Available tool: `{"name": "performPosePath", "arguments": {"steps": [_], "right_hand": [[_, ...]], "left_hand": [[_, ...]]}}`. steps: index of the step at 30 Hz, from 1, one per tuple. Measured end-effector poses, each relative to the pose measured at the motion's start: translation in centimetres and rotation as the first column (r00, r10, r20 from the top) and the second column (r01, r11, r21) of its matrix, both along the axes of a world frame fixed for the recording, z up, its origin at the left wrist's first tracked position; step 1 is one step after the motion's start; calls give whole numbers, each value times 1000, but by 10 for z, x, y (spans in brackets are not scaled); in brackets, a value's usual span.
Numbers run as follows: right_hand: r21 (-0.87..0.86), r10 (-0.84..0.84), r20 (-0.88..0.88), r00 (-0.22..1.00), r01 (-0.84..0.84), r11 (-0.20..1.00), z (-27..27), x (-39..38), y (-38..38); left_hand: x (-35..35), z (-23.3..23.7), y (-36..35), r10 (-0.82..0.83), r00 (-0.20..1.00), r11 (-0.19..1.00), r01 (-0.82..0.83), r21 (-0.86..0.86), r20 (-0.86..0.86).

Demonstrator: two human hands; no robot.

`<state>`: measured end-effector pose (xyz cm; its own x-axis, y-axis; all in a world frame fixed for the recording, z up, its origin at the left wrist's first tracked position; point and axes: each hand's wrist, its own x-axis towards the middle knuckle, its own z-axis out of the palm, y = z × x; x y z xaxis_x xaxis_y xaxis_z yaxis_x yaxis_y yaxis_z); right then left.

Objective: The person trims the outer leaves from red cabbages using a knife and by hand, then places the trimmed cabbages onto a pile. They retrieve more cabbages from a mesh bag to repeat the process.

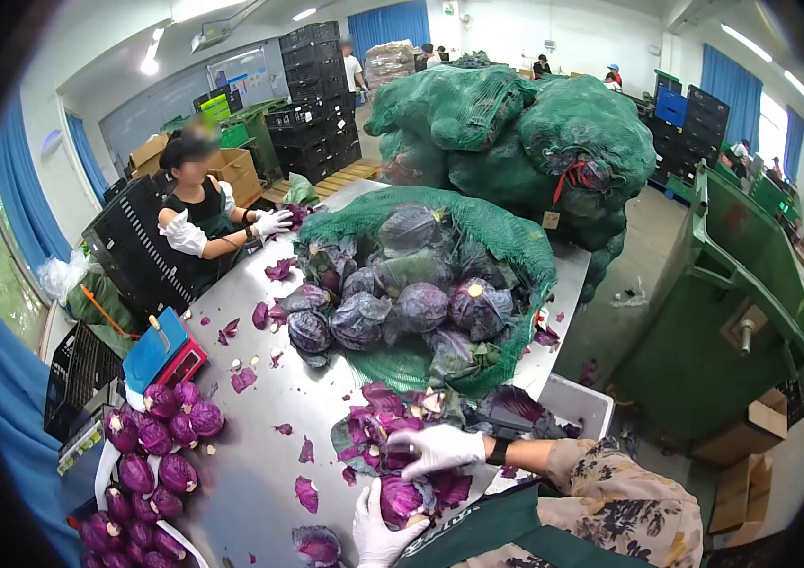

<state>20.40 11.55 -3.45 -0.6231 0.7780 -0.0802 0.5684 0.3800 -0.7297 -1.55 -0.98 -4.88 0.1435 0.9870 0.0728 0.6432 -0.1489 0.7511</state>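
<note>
My left hand (381, 532), in a white glove, grips a peeled red cabbage (404, 499) from its left side, low on the metal table. Just above that cabbage is my right hand (442, 448), also gloved, its fingers stretched apart over a heap of torn purple leaves (374, 428). Any contact between those fingers and the leaves is hard to make out. Near my left hand lies another dark cabbage piece (316, 546). Farther up, an opened green mesh sack (525, 256) spills unpeeled red cabbages (421, 308) with dull outer leaves.
Peeled cabbages (158, 431) are piled at left beside a blue and red box (167, 350). A co-worker (198, 213) in white gloves handles leaves across the table (260, 464). Full mesh sacks (516, 123) stand behind. A large green bin (705, 312) is at right.
</note>
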Motion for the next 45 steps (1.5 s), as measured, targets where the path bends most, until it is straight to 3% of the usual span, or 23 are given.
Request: {"name": "performPosePath", "arguments": {"steps": [2, 4, 6, 10, 12, 14, 15, 17, 18, 20, 22, 24, 26, 27, 28, 30, 31, 32, 34, 36, 38, 43, 45], "right_hand": [[-75, 209, 64, 976, -204, 976, -2, -7, -4], [-115, 224, 14, 974, -221, 968, -18, -7, 2], [-119, 268, -111, 957, -280, 952, -20, -4, 8], [5, 252, -32, 967, -252, 968, -2, -4, 0], [166, 236, -94, 967, -218, 962, -1, -6, -5], [314, 238, -47, 970, -212, 925, 0, -10, -7], [205, 261, 116, 958, -281, 938, 8, -13, -7], [265, 216, 42, 976, -219, 939, -12, -15, -11], [333, 185, -11, 983, -171, 927, -20, -17, -5], [293, 127, 100, 987, -151, 944, -12, -20, -1], [290, 83, 2, 997, -80, 954, -12, -22, 0], [385, -1, 46, 999, -17, 923, -42, -9, 14], [434, -203, 130, 970, 129, 892, -62, 22, 34], [408, -322, 20, 946, 286, 867, -65, 31, 40], [458, -250, -124, 960, 278, 844, -72, 39, 44], [311, -247, -107, 963, 268, 912, -46, 31, 29], [178, -173, 34, 984, 164, 970, -28, 26, 18], [-88, -63, 40, 997, 66, 994, 1, 14, 5], [169, 122, -182, 976, -92, 981, -33, 2, -19], [-17, 151, -110, 982, -154, 988, -11, -10, -41], [-9, 222, -5, 975, -222, 975, -8, -20, -45], [115, 227, -61, 972, -219, 969, -25, -30, -44], [59, 204, -80, 976, -199, 978, -22, -31, -45]], "left_hand": [[6, 25, 5, -22, 990, 986, -1, -166, -137], [6, 23, 6, -22, 992, 984, -1, -176, -127], [5, 11, 9, -44, 997, 997, 39, -64, -67], [7, 5, 10, -66, 997, 997, 64, -36, -50], [8, -2, 8, -49, 996, 998, 51, 23, -74], [13, 1, 11, 16, 997, 998, -21, -62, -72], [16, 4, 10, 54, 993, 998, -53, 14, -108], [14, 10, 9, 27, 999, 999, -28, -19, -44], [14, 3, 7, 53, 994, 998, -50, 36, -93], [17, -2, 3, 91, 992, 995, -87, 46, -91], [19, -9, 3, 129, 989, 986, -121, 116, -71], [18, -10, 0, 143, 988, 985, -136, 109, -60], [12, -17, -13, 122, 991, 976, -110, 189, -52], [10, -22, -18, 181, 982, 968, -186, 167, 43], [8, -26, -22, 232, 969, 958, -242, 156, 81], [8, -18, -17, 358, 901, 931, -365, -18, 246], [4, -22, -14, 375, 882, 925, -377, -51, 287], [-1, -16, -11, 386, 876, 922, -372, -104, 291], [-6, -23, -7, 432, 832, 902, -394, -178, 348], [-13, -33, -7, 433, 838, 901, -393, -183, 332], [-16, -33, -8, 423, 850, 905, -381, -189, 312], [-11, -26, -7, 391, 858, 920, -348, -182, 332], [-10, -27, -8, 397, 861, 917, -359, -174, 318]]}}
